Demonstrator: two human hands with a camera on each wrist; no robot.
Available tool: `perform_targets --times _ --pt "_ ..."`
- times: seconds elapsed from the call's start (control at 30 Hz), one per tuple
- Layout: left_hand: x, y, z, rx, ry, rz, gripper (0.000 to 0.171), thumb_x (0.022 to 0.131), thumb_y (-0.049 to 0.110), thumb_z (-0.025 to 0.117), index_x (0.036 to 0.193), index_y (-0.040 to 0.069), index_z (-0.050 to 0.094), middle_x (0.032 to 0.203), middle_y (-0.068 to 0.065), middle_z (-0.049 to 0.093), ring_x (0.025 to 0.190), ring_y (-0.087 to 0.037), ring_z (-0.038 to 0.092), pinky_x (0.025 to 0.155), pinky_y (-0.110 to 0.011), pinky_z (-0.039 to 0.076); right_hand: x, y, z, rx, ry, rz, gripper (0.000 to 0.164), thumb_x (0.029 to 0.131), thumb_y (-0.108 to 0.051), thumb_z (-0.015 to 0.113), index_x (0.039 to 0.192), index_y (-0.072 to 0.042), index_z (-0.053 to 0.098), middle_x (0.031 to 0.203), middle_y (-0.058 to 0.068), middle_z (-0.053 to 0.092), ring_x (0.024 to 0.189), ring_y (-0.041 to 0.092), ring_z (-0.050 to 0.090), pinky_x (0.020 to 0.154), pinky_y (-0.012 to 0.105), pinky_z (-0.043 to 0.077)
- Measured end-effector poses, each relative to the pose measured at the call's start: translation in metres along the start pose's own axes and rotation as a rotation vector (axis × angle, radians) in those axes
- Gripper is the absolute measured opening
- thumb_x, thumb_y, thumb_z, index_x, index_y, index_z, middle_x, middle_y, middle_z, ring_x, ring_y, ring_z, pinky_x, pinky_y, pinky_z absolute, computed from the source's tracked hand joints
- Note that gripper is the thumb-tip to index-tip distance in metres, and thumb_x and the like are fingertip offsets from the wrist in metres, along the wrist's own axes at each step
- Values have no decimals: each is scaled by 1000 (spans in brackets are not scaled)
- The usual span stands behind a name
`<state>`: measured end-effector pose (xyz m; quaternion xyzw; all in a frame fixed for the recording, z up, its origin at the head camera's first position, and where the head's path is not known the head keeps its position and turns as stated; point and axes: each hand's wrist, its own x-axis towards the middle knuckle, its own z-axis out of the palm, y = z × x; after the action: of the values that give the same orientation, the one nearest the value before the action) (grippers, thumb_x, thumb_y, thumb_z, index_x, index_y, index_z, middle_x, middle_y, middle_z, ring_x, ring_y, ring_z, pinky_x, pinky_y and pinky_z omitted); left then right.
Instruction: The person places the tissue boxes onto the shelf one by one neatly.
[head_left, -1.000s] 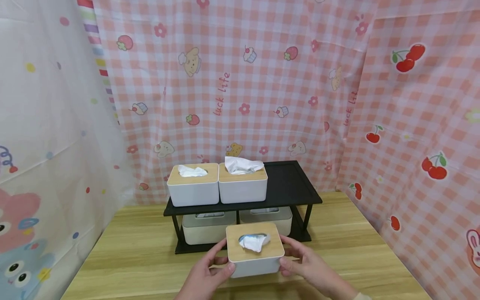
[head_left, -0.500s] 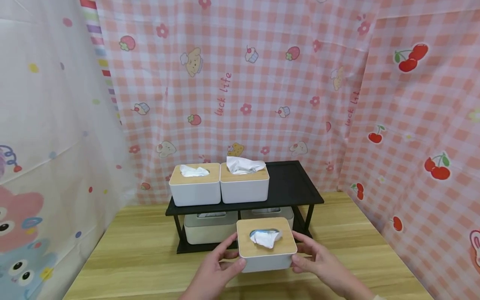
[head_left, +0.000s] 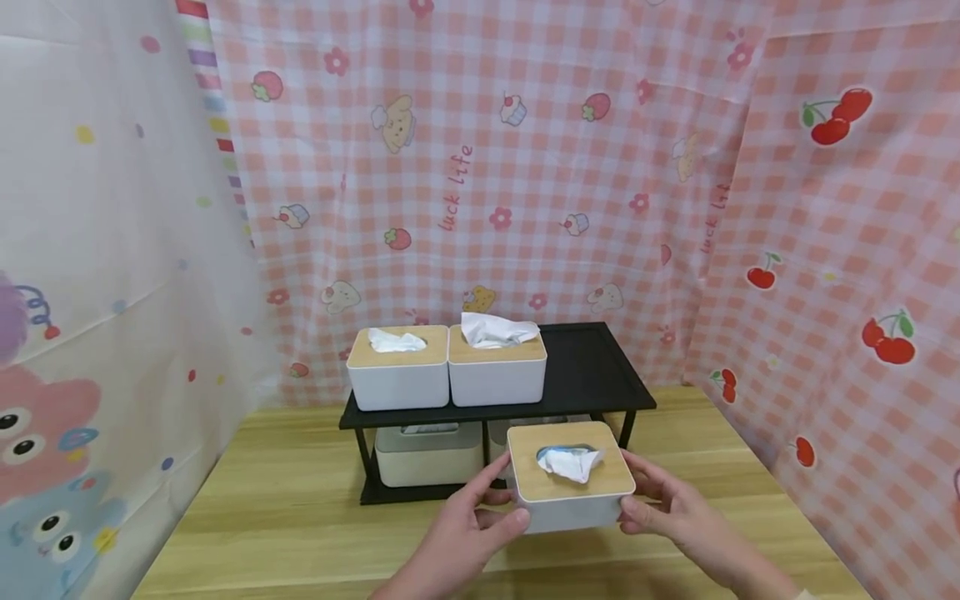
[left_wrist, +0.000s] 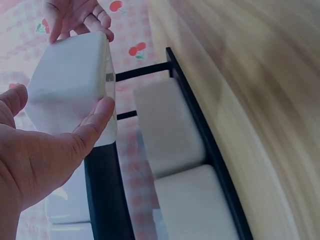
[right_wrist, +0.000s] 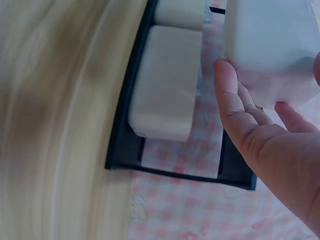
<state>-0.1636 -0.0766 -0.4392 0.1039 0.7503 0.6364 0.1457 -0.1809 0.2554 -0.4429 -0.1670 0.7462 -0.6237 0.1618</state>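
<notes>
A white tissue box (head_left: 572,512) with a wood-look lid and a tissue poking from its oval slot is held up in front of the black two-tier rack (head_left: 600,367). My left hand (head_left: 468,533) grips its left end, thumb at the front corner. At the opposite end my right hand (head_left: 678,517) grips it the same way. Both wrist views show the pale box, in the left wrist view the box (left_wrist: 70,80) and in the right wrist view the box (right_wrist: 275,45), between fingers and thumb. It hides part of the lower shelf.
Two similar tissue boxes, the left box (head_left: 399,385) and the right box (head_left: 498,382), stand side by side on the upper shelf. Beneath sit a beige box (head_left: 429,462) and another box (right_wrist: 167,82), mostly hidden in the head view. The rack stands on a wooden table (head_left: 247,500) before patterned curtains.
Both hands have carried the tissue box to the right and slightly upward. The head view has shifted a little, while the rack and its boxes keep their arrangement.
</notes>
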Motion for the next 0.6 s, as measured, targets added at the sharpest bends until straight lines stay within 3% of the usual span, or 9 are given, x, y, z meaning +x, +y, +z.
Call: perform_targets --times 0.2,0.47,0.6 --pt "7 13 10 -15 -17 48 80 99 39 78 167 31 38 144 -13 63 121 -26 71 100 -47 62 -6 -6 -16 -19 12 -24 77 112 -14 56 168 7 8 143 18 61 107 19 75 94 34 64" --pt "16 30 22 -1 -14 154 76 101 36 76 166 35 37 137 -12 67 112 -20 72 96 -36 62 -11 -18 -34 -82 55 -67 73 112 -11 55 168 6 12 135 -2 67 106 20 77 93 32 63" --pt "23 38 26 2 -17 158 77 101 38 76 166 37 36 140 -11 63 115 -19 71 99 -38 61 -14 -24 -42 -114 53 -92 71 112 -10 53 168 6 11 132 -10 67 106 21 77 94 30 62"
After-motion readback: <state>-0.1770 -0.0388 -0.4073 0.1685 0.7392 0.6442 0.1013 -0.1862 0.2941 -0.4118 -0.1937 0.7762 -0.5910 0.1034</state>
